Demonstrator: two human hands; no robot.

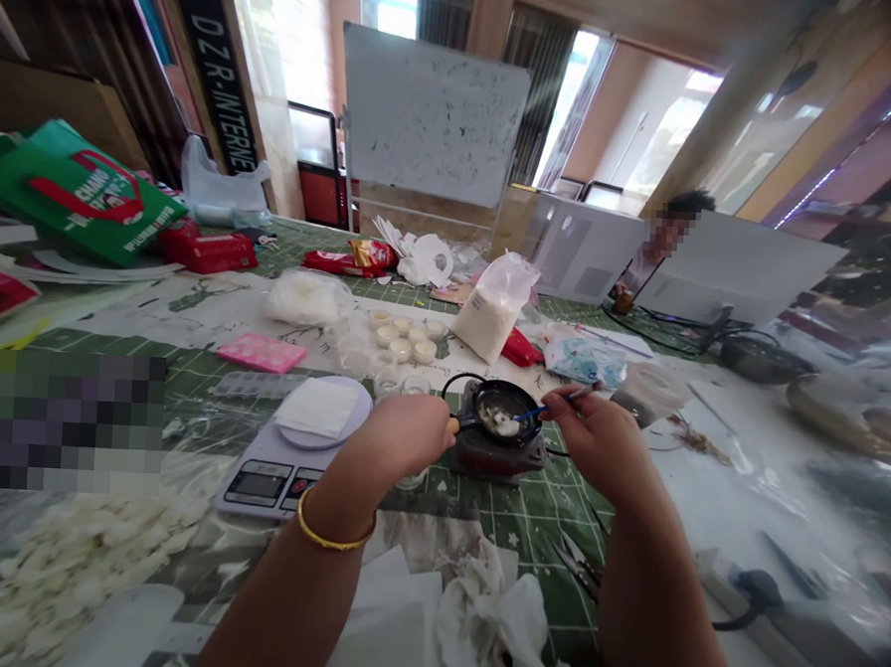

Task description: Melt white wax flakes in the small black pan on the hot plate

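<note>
A small black pan (503, 404) sits on a little dark red burner (497, 456) on the green cutting mat. White, partly melted material lies in the pan. My left hand (404, 434) is closed round the pan's handle at its left side. My right hand (591, 433) pinches a thin blue stick (532, 412) whose tip dips into the white stuff in the pan. A gold bangle circles my left wrist.
A digital kitchen scale (274, 464) with a white pad stands left of the burner. Several small filled cups (404, 339), a bag of white flakes (492, 311), crumpled tissue (498, 605), scissors (579, 564) and a heap of white flakes (52, 562) lie around. A person sits behind white boxes at the back right.
</note>
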